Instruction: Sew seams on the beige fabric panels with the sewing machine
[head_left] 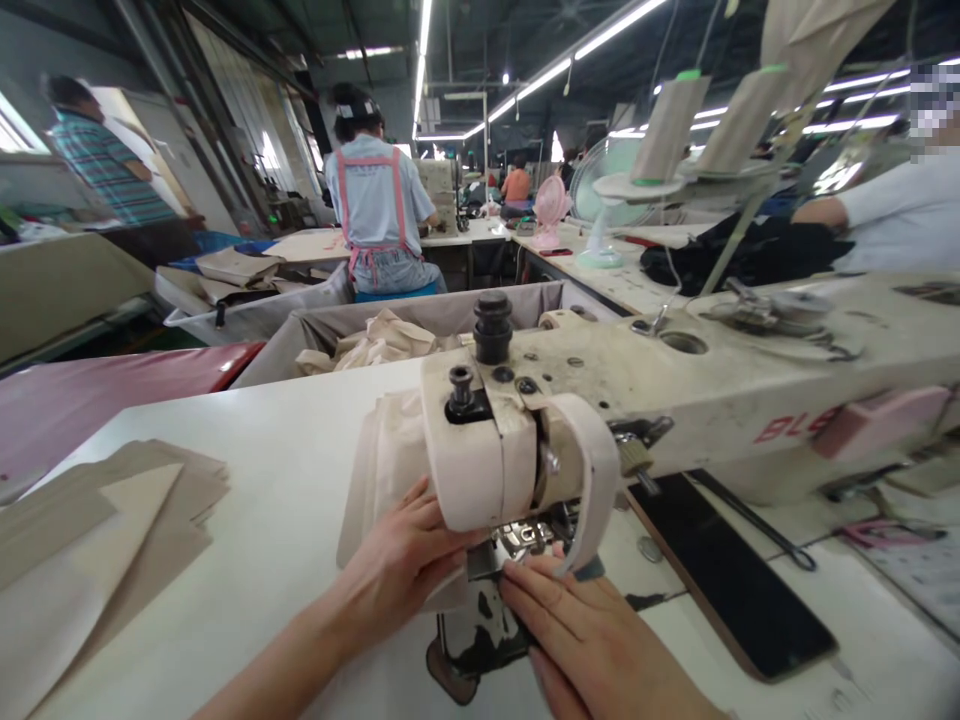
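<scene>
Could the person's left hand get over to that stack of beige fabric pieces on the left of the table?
Probably yes. The left hand rests on cloth at the sewing machine, and only bare white table lies between it and the stack of beige pieces.

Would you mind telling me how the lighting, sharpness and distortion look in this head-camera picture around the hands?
Head view: bright ceiling strip lights flare white, light on the white worktable is even with faint shadows; wide-angle distortion bends the cream sewing machine and table edges; left hand and right hand on the beige fabric are sharp; one face at top right is pixelated.
</scene>
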